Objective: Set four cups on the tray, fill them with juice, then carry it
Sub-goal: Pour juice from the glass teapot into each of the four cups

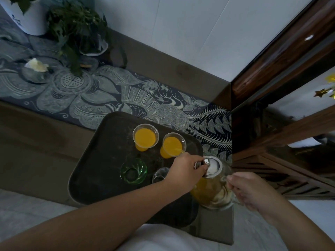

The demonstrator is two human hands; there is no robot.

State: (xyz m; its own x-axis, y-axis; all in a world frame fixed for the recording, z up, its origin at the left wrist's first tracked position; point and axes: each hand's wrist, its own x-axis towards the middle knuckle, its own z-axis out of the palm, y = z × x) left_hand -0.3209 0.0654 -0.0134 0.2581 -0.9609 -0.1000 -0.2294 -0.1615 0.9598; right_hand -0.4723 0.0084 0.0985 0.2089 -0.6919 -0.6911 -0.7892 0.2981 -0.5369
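Observation:
A dark tray lies on the table with several cups on it. Two clear cups at its far side hold orange juice. A green glass cup and a clear cup nearer me look empty. A glass pitcher of juice with a metal lid is tilted at the tray's right edge, its spout pouring a thin stream into the second juice cup. My left hand pinches the lid knob. My right hand grips the pitcher handle.
A patterned runner crosses the table. A potted plant, a white pot and a small bowl with a white object stand at the far left. A wooden cabinet rises close on the right.

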